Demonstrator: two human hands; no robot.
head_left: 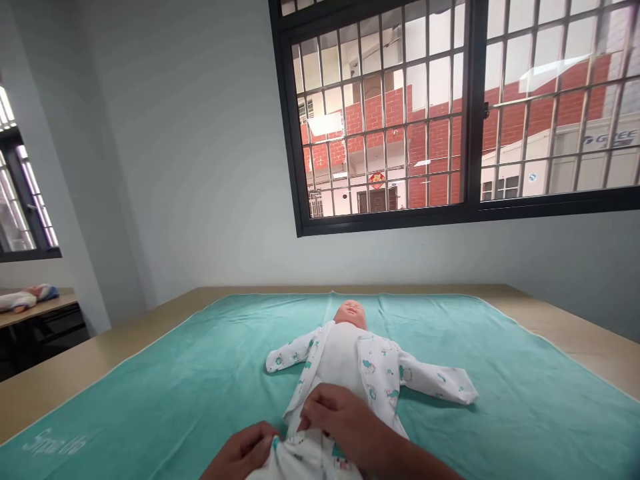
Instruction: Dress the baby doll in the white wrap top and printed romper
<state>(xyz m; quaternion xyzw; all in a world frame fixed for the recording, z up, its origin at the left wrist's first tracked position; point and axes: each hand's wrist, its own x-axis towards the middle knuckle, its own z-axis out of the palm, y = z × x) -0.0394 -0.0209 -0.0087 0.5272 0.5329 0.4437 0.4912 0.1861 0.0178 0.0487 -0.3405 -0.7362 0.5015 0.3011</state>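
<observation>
A baby doll (pixel 351 313) lies on its back, its head toward the wall. It wears a white undershirt (pixel 340 363) beneath a white jacket (pixel 383 367) with a green print, which hangs open at the front with both sleeves spread out. At the bottom edge, white printed baby pants (pixel 297 460) lie bunched at the doll's lower body. My left hand (pixel 247 450) is closed on the left side of their waistband. My right hand (pixel 345 420) reaches across the doll's waist, its curled fingers pinching the top of the pants. The doll's legs are hidden.
A green towel (pixel 210 373) covers much of the wooden table (pixel 575 327), which stands against a grey wall beneath a barred window (pixel 380 133). Another doll (pixel 30 298) lies on a separate table (pixel 65 300) at the far left.
</observation>
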